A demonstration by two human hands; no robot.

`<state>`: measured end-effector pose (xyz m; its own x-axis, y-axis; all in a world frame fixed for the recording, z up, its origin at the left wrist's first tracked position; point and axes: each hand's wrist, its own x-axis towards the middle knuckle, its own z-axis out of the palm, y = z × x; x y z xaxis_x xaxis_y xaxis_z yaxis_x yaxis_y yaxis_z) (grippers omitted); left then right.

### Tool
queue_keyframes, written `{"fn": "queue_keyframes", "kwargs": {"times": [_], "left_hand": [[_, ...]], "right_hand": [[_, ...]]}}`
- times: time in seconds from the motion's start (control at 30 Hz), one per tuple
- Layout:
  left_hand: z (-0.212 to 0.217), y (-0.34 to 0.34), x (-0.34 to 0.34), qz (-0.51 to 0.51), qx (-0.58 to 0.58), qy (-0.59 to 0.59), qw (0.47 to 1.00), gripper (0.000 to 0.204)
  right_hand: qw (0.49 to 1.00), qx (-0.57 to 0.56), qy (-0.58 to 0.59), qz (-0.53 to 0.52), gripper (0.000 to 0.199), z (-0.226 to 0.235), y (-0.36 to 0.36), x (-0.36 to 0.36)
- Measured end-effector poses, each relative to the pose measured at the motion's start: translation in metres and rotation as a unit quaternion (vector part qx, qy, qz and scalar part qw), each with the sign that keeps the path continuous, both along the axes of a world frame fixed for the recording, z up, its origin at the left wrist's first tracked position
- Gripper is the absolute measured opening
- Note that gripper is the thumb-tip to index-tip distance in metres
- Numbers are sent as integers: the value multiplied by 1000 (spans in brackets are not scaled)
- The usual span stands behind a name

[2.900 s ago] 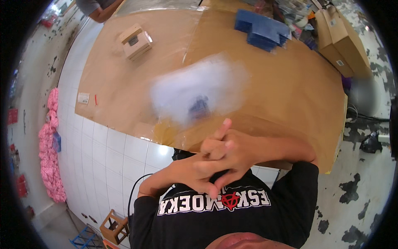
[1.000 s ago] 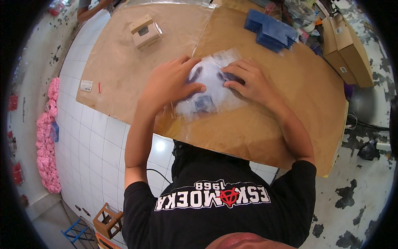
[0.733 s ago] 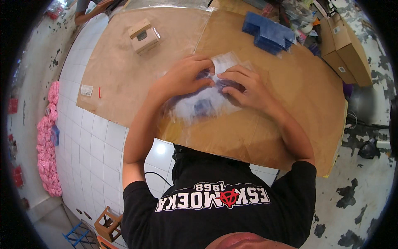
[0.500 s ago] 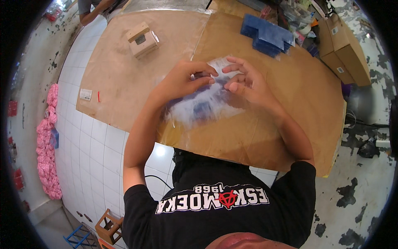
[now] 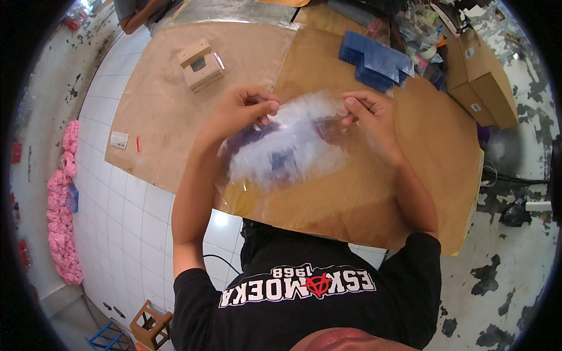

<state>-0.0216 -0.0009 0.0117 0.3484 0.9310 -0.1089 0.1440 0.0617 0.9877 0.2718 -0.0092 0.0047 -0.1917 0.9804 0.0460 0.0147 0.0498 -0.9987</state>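
My left hand (image 5: 249,110) is closed, thumb against fingers, at the left upper edge of a thin clear plastic sheet or bag (image 5: 293,137). At the opposite upper edge, my right hand (image 5: 372,111) pinches the same plastic. It stretches between both hands above the brown-covered table, whitish and crinkled, with purple and dark blue patches showing through; whether those are printed on it or lie beneath, I cannot tell. A yellowish patch (image 5: 241,199) shows near the table edge, below the plastic.
Beyond my left hand stands a light wooden block holder (image 5: 200,67). Blue flat packets (image 5: 374,61) lie stacked at the far right, near a cardboard box (image 5: 486,79). A white label (image 5: 119,139) and a red strip (image 5: 138,144) lie left. Another person's arm (image 5: 139,17) shows far left.
My hands have moved apart, the left one leftward and the right one rightward. Between them the plastic is now spread wider.
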Motion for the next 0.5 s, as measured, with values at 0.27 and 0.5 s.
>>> {"fn": "queue_keyframes", "kwargs": {"times": [0.27, 0.5], "left_hand": [[-5, 5, -4, 74, -9, -112, 991, 24], [-2, -9, 19, 30, -64, -148, 986, 26]], "right_hand": [[997, -17, 78, -22, 21, -5, 0, 1], [991, -33, 124, -39, 22, -3, -4, -5]]}}
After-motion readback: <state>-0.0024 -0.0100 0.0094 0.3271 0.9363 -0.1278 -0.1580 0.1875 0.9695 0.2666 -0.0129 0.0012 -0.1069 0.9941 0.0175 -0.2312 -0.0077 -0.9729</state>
